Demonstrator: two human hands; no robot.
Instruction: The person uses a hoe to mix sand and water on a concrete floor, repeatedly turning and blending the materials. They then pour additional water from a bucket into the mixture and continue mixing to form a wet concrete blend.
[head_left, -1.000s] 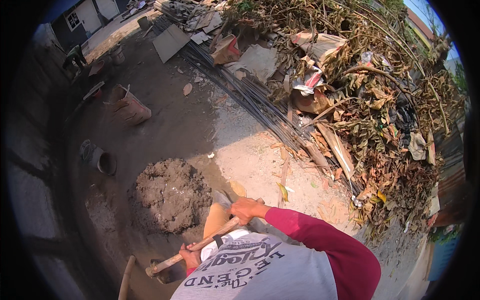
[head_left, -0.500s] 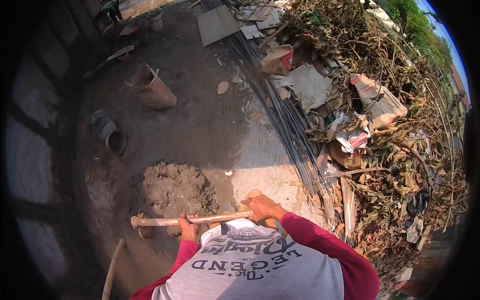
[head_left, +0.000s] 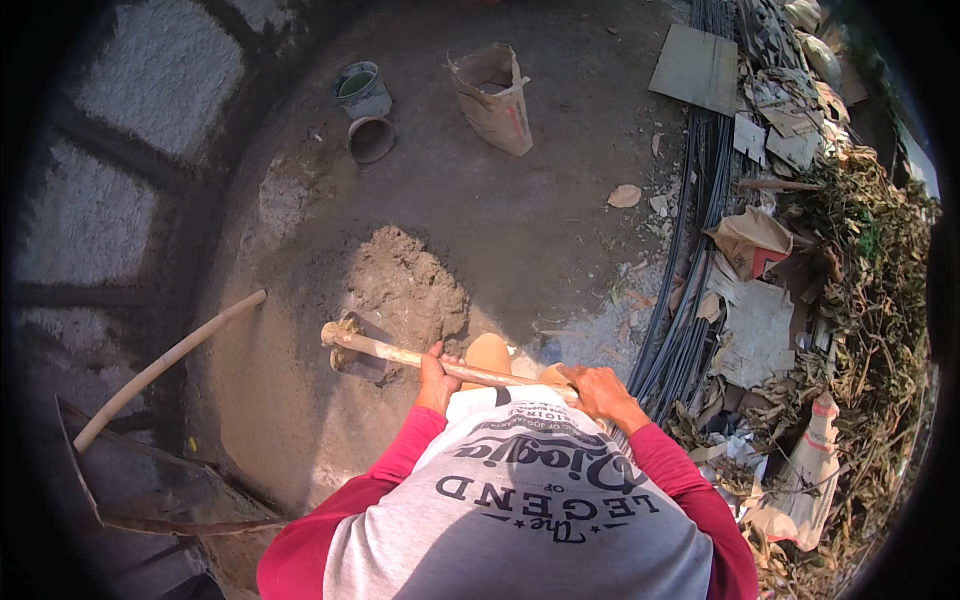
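Observation:
A hoe with a wooden handle (head_left: pixel 490 376) lies slantwise across the front of my body, its muddy blade (head_left: pixel 362 362) at the left. My left hand (head_left: pixel 438 378) is closed round the handle's middle. Near the handle's right end, my right hand (head_left: pixel 595 390) is closed on it, palm side hidden. Just beyond the blade is a mound of wet grey-brown mortar (head_left: pixel 405 285) on the ground. Whether the blade's lower edge touches the ground or the mortar, I cannot tell.
Two buckets (head_left: pixel 362 90) and an open paper sack (head_left: pixel 495 100) are farther off. A pale pole (head_left: pixel 170 365) slants by the block wall (head_left: pixel 90 200), near a dark angular panel (head_left: pixel 190 525). Steel bars (head_left: pixel 690 250), boards and dry leaves (head_left: pixel 870 300) line the right.
My view has swung left, so the buckets, sack and mortar appear farther right and higher. Both hands keep hold of the hoe. More of the wall and the pole now shows.

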